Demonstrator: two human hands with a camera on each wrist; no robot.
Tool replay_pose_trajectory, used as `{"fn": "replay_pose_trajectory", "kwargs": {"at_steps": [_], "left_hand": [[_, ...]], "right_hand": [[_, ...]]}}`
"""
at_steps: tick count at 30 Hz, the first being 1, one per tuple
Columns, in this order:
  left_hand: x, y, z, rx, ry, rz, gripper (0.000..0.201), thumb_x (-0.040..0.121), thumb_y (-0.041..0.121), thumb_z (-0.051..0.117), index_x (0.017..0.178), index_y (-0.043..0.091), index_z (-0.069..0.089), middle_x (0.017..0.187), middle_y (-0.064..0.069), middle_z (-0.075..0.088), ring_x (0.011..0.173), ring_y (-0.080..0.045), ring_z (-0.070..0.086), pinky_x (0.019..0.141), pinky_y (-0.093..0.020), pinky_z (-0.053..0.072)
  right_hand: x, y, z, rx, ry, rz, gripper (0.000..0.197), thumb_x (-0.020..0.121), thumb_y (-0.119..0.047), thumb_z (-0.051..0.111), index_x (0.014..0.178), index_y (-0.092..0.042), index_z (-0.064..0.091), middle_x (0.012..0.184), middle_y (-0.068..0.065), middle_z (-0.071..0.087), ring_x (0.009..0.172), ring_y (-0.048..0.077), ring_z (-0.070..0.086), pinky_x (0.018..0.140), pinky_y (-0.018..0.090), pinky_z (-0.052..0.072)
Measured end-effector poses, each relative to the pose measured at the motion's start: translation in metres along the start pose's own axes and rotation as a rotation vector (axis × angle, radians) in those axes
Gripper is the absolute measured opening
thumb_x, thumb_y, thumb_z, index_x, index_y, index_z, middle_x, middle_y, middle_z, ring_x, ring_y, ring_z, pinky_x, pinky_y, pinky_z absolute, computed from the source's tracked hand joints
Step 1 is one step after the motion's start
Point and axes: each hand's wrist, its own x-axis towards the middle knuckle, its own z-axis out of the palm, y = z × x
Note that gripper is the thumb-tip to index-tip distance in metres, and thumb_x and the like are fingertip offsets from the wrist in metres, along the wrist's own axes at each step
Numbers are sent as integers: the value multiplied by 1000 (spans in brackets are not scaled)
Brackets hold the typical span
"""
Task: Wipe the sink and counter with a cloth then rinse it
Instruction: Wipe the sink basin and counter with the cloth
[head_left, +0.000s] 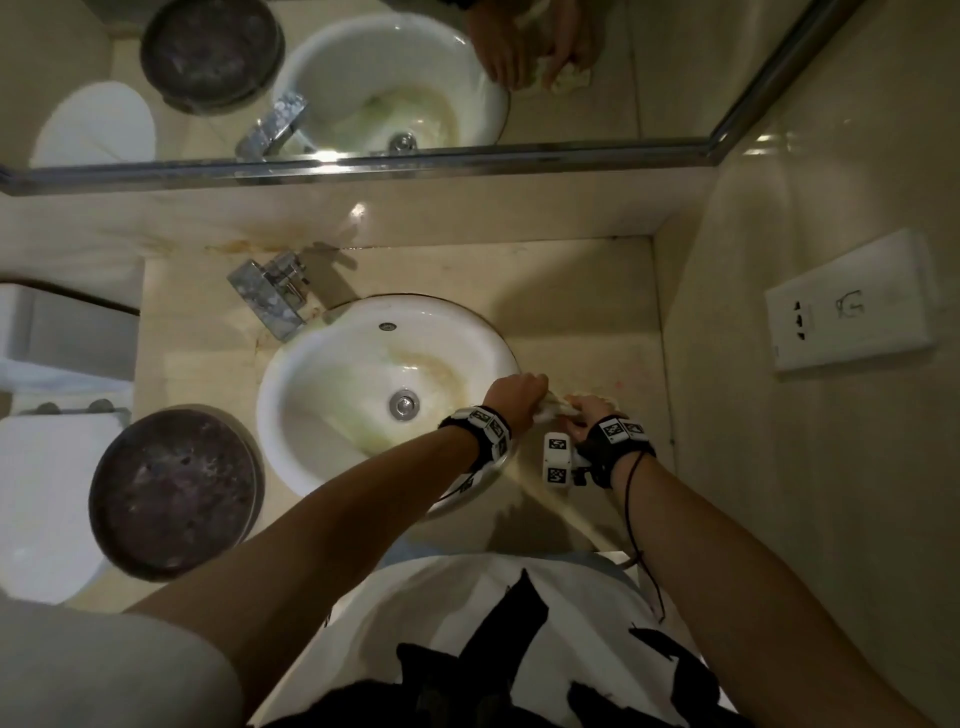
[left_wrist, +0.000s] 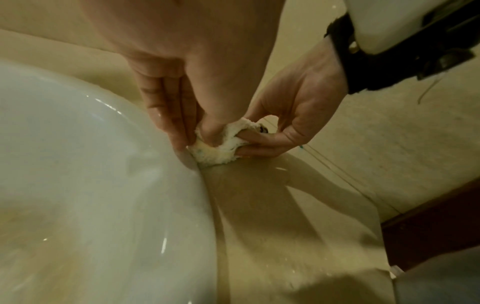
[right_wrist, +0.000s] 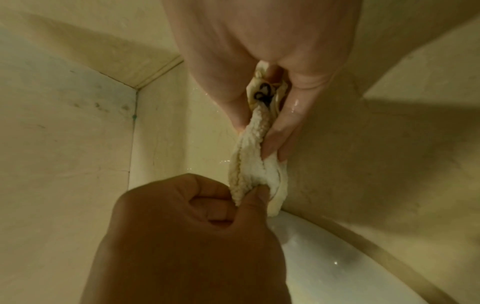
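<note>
A small, wet, cream-white cloth (head_left: 557, 409) is bunched between both hands, just above the beige counter (head_left: 571, 312) at the right rim of the round white sink (head_left: 332, 364). My left hand (head_left: 535, 389) pinches one end of the cloth (right_wrist: 254, 164), with its fingers curled. My right hand (head_left: 582, 408) grips the other end between thumb and fingers. In the left wrist view the cloth (left_wrist: 221, 144) touches the counter (left_wrist: 272, 205) where it meets the sink rim (left_wrist: 192, 164). The basin shows yellowish stains around the drain (head_left: 403, 404).
A chrome faucet (head_left: 270, 296) stands at the sink's back left. A dark round dish (head_left: 174, 493) sits on the counter's left front, with a white toilet (head_left: 41, 467) beyond it. A mirror (head_left: 675, 78) lines the back wall. A wall socket (head_left: 852, 306) is on the right wall.
</note>
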Motion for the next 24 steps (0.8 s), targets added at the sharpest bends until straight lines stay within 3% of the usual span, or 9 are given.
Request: {"fn": "replay_pose_trajectory", "kwargs": {"at_steps": [3, 6, 8, 12, 15, 17, 20, 21, 24], "left_hand": [[5, -2, -3, 0, -6, 4, 22, 89, 9, 61, 109, 6, 52, 104, -14, 63, 93, -34, 63, 67, -38, 44], [6, -5, -2, -17, -19, 5, 25, 89, 12, 64, 110, 7, 52, 106, -13, 63, 95, -33, 63, 71, -39, 48], [4, -5, -2, -39, -30, 1, 27, 91, 17, 63, 114, 7, 52, 108, -13, 62, 98, -32, 63, 74, -39, 49], [-5, -3, -4, -69, -14, 19, 35, 94, 31, 60, 117, 7, 51, 111, -11, 61, 97, -30, 61, 71, -34, 46], [-16, 1, 1, -63, -6, 37, 45, 90, 42, 64, 117, 9, 49, 110, -9, 60, 97, -28, 61, 75, -37, 51], [-24, 5, 4, -51, -9, 50, 48, 89, 42, 65, 118, 9, 48, 111, -9, 60, 98, -29, 61, 76, -38, 52], [-38, 12, 12, -33, -13, 71, 49, 88, 37, 67, 122, 8, 46, 114, -12, 60, 101, -30, 60, 75, -38, 50], [-42, 15, 15, -26, -17, 78, 49, 88, 35, 67, 122, 7, 46, 115, -12, 60, 102, -31, 60, 76, -38, 49], [-53, 22, 27, -17, -41, 100, 48, 89, 34, 66, 123, 6, 46, 117, -14, 60, 103, -34, 60, 76, -39, 48]], "right_hand": [[1, -1, -2, 89, 13, 40, 20, 99, -15, 55, 117, -14, 65, 101, 5, 62, 104, 28, 62, 82, 31, 41], [6, 1, 5, 286, 21, 112, 33, 99, -17, 57, 132, -14, 60, 121, 10, 66, 113, 28, 62, 84, 28, 44], [5, 0, 8, 600, 28, 203, 41, 100, -14, 56, 140, -12, 50, 133, 11, 60, 119, 25, 61, 76, 22, 50], [-7, -7, 14, 821, 27, 202, 31, 101, -5, 53, 131, -2, 58, 115, 11, 61, 105, 18, 56, 63, 12, 39], [-14, -4, 20, 1200, 86, 283, 43, 101, -8, 53, 142, -2, 46, 122, 8, 53, 99, 18, 58, 60, 18, 52], [-17, -4, 25, 1325, 80, 353, 45, 99, -9, 55, 143, -3, 46, 130, 11, 55, 94, 18, 62, 68, 24, 55], [-35, 0, 36, 1277, 80, 357, 38, 97, 1, 53, 134, -1, 55, 132, 15, 60, 117, 30, 60, 94, 32, 51], [-40, 3, 40, 1278, 77, 363, 39, 97, 1, 54, 135, -1, 54, 129, 13, 59, 118, 30, 60, 91, 29, 52], [-55, 17, 54, 1551, 126, 419, 45, 98, -5, 57, 141, -2, 45, 130, 11, 55, 91, 18, 63, 66, 24, 58]]}}
